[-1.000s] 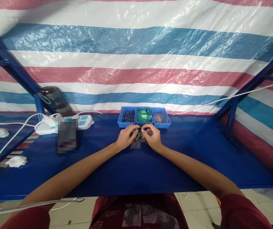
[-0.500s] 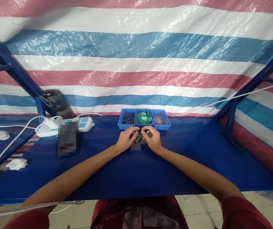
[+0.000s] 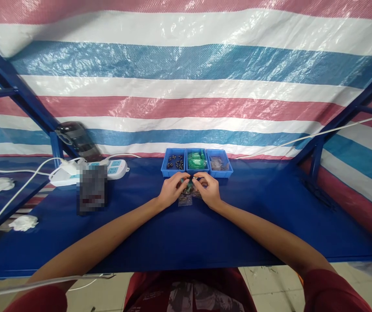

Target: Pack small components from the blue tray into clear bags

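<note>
My left hand (image 3: 173,189) and my right hand (image 3: 207,189) meet fingertip to fingertip just in front of three small blue bins. Both are closed in a pinch around something small and dark between them, too small to name. Under the hands lie small clear plastic bags (image 3: 185,199) with little parts inside, partly covered by my fingers. The left bin (image 3: 164,172) holds several small dark parts. Green packets (image 3: 197,160) fill the middle bin. In the right bin (image 3: 220,175) are clear plastic bags.
A white power strip (image 3: 118,170) with plugs and cables stands at the left, beside a blurred-out dark object (image 3: 91,189). Behind it leans a dark container (image 3: 78,138). Crumpled white tissues (image 3: 24,222) lie at far left. A striped sheet (image 3: 186,104) backs the blue table (image 3: 186,242).
Almost nothing differs. My hands stay in the same pinched pose in front of the bins, with only a slight shift of the fingers and the view.
</note>
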A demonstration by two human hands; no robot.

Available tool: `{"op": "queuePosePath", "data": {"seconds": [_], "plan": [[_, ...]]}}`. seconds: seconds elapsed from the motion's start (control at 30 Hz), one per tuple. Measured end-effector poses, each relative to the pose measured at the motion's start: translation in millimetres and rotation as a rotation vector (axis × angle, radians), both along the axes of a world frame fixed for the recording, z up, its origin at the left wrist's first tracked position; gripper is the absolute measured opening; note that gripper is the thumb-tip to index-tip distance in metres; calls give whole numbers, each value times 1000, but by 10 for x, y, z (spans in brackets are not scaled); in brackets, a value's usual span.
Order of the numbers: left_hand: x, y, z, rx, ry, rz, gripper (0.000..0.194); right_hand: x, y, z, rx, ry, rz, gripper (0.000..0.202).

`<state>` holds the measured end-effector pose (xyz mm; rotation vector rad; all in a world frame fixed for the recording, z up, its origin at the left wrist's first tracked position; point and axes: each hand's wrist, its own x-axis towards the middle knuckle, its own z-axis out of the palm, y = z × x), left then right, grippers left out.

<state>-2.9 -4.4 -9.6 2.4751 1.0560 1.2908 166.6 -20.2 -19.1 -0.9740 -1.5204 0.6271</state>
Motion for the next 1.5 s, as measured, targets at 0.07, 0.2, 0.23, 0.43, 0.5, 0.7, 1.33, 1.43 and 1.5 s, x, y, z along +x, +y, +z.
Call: {"op": "queuePosePath", "data": {"seconds": [0.07, 0.2, 0.23, 0.43, 0.5, 0.7, 1.33, 1.43, 1.5], "plan": [[-1, -1, -1, 1, -3, -2, 21, -2, 0, -4, -8, 4, 0, 21], [2, -4, 5, -3, -1, -6, 19, -3, -17, 13, -34, 23, 47, 23], [3, -5, 8, -5, 0, -5, 19, -2, -22, 19, -37, 24, 56, 23], [1, -17, 19, 7, -4, 1, 21, -5, -18, 6, -23, 15, 32, 23], [-4, -16, 17, 12, -7, 2, 22, -11, -7, -6, -20, 31, 20, 23], [-1, -6, 6, 18, -10, 0, 20, -12, -8, 15, -20, 24, 44, 21], [14, 15, -17, 31, -12, -50, 17, 8, -14, 29, -56, 34, 57, 26], [5, 11, -18, 28, -11, -54, 16, 7, -20, 39, -41, 32, 66, 24], [-3, 7, -14, 27, -10, -54, 16, 3, -25, 40, -26, 25, 62, 23]]}}
